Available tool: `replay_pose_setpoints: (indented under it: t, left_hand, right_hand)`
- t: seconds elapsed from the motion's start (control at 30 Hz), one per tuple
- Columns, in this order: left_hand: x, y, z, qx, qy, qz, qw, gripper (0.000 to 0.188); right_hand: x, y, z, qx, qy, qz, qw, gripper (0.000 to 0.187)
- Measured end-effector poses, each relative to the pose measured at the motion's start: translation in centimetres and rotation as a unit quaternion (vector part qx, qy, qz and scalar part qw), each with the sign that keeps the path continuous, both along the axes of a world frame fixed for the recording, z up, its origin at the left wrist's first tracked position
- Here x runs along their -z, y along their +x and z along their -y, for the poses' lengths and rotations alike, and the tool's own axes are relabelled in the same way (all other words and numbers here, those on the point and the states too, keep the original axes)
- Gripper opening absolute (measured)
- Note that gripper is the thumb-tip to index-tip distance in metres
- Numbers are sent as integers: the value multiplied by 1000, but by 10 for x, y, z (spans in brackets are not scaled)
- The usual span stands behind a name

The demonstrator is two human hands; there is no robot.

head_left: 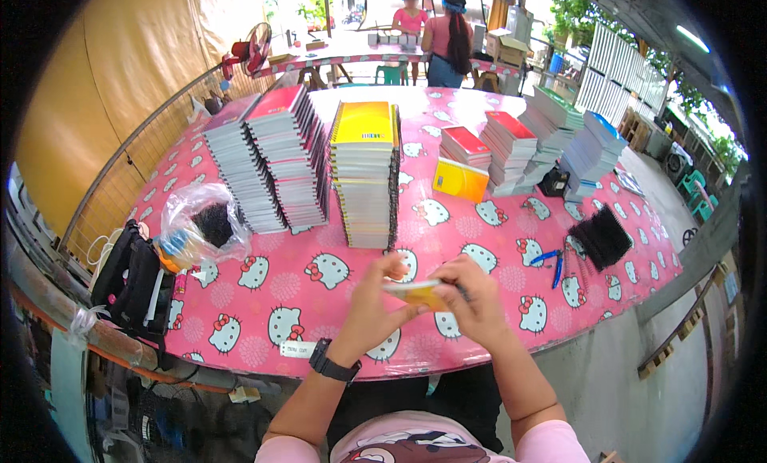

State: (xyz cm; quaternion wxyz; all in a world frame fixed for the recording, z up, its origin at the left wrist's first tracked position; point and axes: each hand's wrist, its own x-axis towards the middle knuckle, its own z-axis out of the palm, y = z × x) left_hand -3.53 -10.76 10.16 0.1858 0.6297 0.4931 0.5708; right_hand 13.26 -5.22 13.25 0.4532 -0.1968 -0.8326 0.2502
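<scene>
In front of me, above the table's near side, a small yellow-covered notebook is tilted so that mostly its edge shows. My left hand, with a black watch at the wrist, grips its left end, thumb along the near side. The other end is held by my right hand, whose fingers bend over it. Just beyond my hands rises a tall stack of yellow spiral notebooks. Blue-handled pliers lie to the right, beside a bundle of black binding coils.
Red-covered spiral notebook stacks stand at left, near a clear plastic bag and a black bag. At right are unbound stacks with red, green and blue covers, plus a yellow cover. Two people stand beyond, by another table.
</scene>
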Motion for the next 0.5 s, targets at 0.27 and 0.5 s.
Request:
replay_pose_setpoints:
  t: [0.27, 0.5]
  left_hand:
    - [-55, -18, -24, 133, 76, 262, 953, 61]
    - [-133, -99, -134, -94, 160, 116, 976, 35]
  right_hand:
    - [-84, -54, -75, -11, -109, -226, 968, 20]
    - [-129, -141, -213, 96, 63, -246, 962, 24]
